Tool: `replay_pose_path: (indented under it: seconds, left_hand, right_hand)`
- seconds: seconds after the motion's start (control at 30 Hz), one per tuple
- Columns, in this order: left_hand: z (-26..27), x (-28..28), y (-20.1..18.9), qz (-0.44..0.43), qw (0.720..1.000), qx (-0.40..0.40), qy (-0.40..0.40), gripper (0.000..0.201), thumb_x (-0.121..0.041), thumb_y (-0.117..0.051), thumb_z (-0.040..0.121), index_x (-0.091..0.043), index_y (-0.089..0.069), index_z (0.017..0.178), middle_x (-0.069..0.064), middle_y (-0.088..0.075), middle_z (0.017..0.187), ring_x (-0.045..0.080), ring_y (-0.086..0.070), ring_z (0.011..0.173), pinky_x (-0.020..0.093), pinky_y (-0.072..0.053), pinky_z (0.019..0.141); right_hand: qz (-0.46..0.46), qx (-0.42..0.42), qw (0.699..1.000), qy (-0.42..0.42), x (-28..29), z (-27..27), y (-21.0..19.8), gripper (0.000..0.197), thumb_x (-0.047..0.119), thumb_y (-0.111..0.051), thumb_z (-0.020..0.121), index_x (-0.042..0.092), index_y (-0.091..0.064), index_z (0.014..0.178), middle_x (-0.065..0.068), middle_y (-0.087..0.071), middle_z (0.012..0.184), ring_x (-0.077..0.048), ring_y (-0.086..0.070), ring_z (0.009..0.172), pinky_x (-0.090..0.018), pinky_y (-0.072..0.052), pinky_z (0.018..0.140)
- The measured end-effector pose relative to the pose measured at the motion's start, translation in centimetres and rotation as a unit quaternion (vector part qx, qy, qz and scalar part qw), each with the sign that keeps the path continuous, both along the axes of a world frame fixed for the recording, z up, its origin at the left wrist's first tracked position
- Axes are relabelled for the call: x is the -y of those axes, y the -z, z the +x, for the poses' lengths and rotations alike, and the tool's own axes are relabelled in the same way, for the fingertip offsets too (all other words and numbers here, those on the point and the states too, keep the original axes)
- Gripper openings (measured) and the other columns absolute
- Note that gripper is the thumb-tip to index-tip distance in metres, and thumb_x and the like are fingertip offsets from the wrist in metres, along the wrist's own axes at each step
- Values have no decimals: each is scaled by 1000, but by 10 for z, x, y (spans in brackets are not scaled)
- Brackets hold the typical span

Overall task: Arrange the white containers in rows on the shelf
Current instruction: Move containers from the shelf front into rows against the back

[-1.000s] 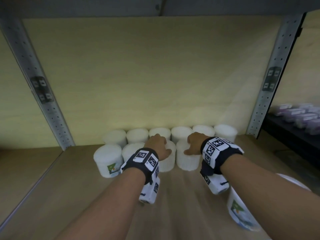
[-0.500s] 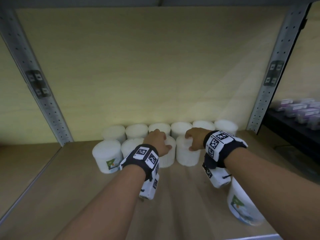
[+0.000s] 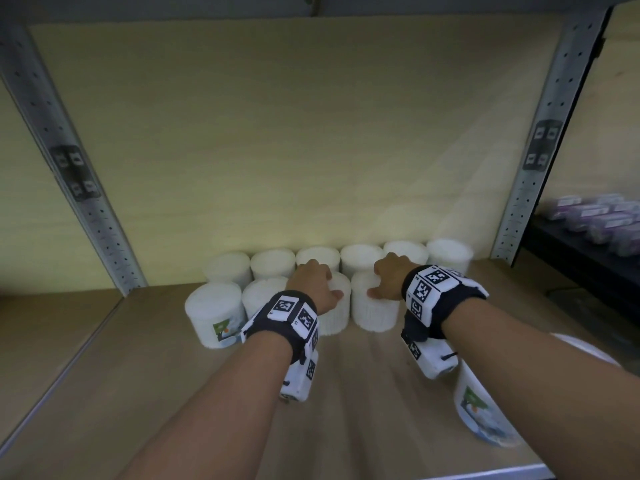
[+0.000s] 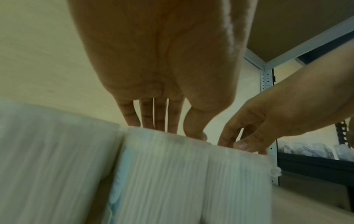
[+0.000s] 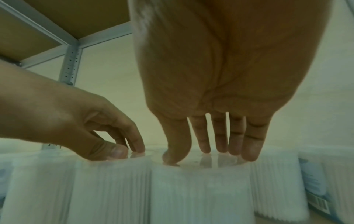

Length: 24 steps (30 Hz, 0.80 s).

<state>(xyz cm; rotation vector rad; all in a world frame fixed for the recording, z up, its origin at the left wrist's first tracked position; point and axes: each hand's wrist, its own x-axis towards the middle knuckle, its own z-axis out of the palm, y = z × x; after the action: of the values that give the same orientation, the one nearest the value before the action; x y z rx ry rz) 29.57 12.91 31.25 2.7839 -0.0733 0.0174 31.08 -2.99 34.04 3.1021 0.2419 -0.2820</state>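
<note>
Here hands (image 3: pixel 349 282) rest atop white containers (image 3: pixel 374 310); labels (image 3: pixel 225 330) unreadable.

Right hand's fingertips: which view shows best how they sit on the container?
Right wrist: the right hand's fingertips rest straight on the container's lid. Head view shows only the hand's back; left wrist view catches it sidelong at the edge.

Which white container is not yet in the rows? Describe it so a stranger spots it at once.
Start at the wooden shelf and find the two rows of white containers against the back wall. Now come forward to the front right, under the right forearm: the lone white container there stands apart from the rows, close to the shelf's front edge, its picture label facing out.
</note>
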Motion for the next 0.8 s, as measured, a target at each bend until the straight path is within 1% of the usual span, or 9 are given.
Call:
replay_pose_path:
  seconds: [0.1,0.17,0.27,0.37,0.4,0.47,0.57,0.63,0.8]
  left_hand:
    - [0,0,0,-5,1000,1,-1,51,-36,-62,88,-10,-52,130,9,-47,133,26,-45,125,38,-41,105]
    - [0,0,0,-7,1000,2,-1,51,-36,-62,88,-10,-52,130,9,-47,133,26,-45,125,38,-41,105]
    - [0,0,0,-7,1000,2,-1,51,-36,-61,88,-10,-51,130,9,-47,133,26,-45,126,38,-41,105]
    - [0,0,1,-11,1000,3,-2,49,-37,-61,88,-10,-52,129,9,-47,133,25,-45,125,38,-41,105]
    - [0,0,2,-12,1000,3,-2,49,-37,-61,88,-11,-52,129,9,-47,133,26,-44,126,38,-40,105]
    - [0,-1,3,-12,1000,3,-2,49,-37,-60,88,-11,-52,130,9,-46,133,26,-43,126,38,-40,106]
    - [-1,-1,3,-15,1000,4,-1,49,-36,-60,89,-10,-51,130,9,-46,133,26,-43,127,38,-39,106]
    - [-1,-1,3,-14,1000,4,1,50,-36,-60,89,-10,-51,131,9,-46,134,26,-42,127,38,-39,106]
    - [0,-2,5,-16,1000,9,0,51,-37,-60,89,-11,-51,131,9,-46,134,26,-42,128,38,-39,107]
  right_hand:
    - [7,-10,1000,-2,0,-2,-3,59,40,-52,94,5,-41,140,-14,-41,144,-27,-45,130,-33,-39,107]
    - [10,-25,1000,-12,2,-1,-6,55,32,-55,95,6,-41,141,-12,-41,146,-26,-46,131,-32,-40,108]
    - [33,-49,998,-28,4,0,-7,58,15,-56,93,14,-35,147,-6,-34,152,-22,-40,137,-28,-35,111]
    - [63,-51,996,-28,4,1,-7,56,6,-52,92,19,-39,146,-5,-35,152,-22,-41,136,-28,-37,110]
    - [73,-45,996,-24,4,1,-7,54,9,-52,93,19,-40,145,-5,-36,151,-23,-41,136,-28,-38,109]
    - [74,-15,997,-14,2,0,-6,51,24,-51,96,17,-41,145,-8,-36,150,-26,-41,135,-32,-37,109]
    - [36,11,999,10,-2,-3,-1,60,45,-50,94,10,-40,142,-14,-36,145,-31,-38,133,-37,-37,109]
    - [8,9,1000,9,-4,-4,2,63,49,-49,93,9,-42,140,-15,-38,143,-31,-40,130,-37,-36,107]
    - [2,13,1000,3,-6,-4,3,56,46,-46,96,6,-46,135,-15,-43,139,-30,-43,127,-34,-35,105]
